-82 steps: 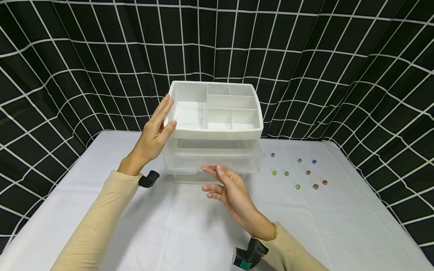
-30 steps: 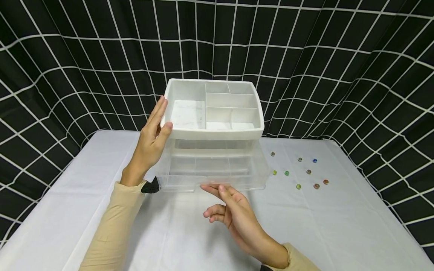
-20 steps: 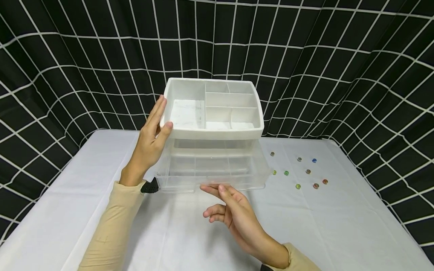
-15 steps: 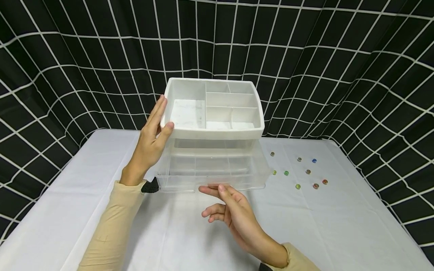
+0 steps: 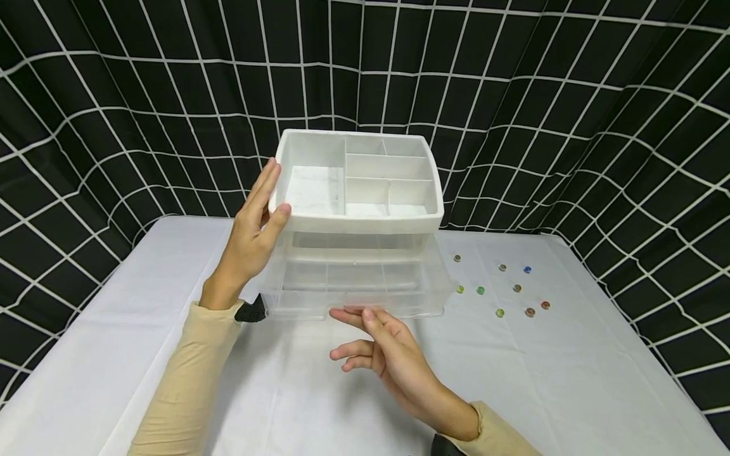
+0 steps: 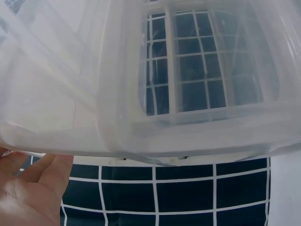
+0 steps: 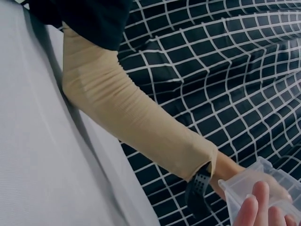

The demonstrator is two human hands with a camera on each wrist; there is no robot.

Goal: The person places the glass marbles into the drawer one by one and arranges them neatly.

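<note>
A white organizer [image 5: 355, 223] with a divided top tray stands mid-table. Its clear plastic drawer [image 5: 296, 306] is pulled out towards me, and dividers show through it. Against the organizer's left side lies my left hand [image 5: 248, 237], fingers straight, thumb at the front corner. My right hand [image 5: 393, 354] pinches the lip of the drawer front between thumb and fingertips, the other fingers spread below. In the left wrist view the clear plastic [image 6: 122, 127] fills most of the picture. The right wrist view shows right fingers [image 7: 261, 202] in front of the drawer [image 7: 242, 183].
Several small coloured glass beads or marbles, including a blue one [image 5: 527, 270] and a green one [image 5: 481, 290], lie on the white tablecloth [image 5: 570, 367] right of the organizer. Black curtains [image 5: 319, 38] with a white grid surround the table.
The drawer has come out towards me with my right hand, then slid very slightly back. My left hand stays on the organizer's side. The beads lie unmoved.
</note>
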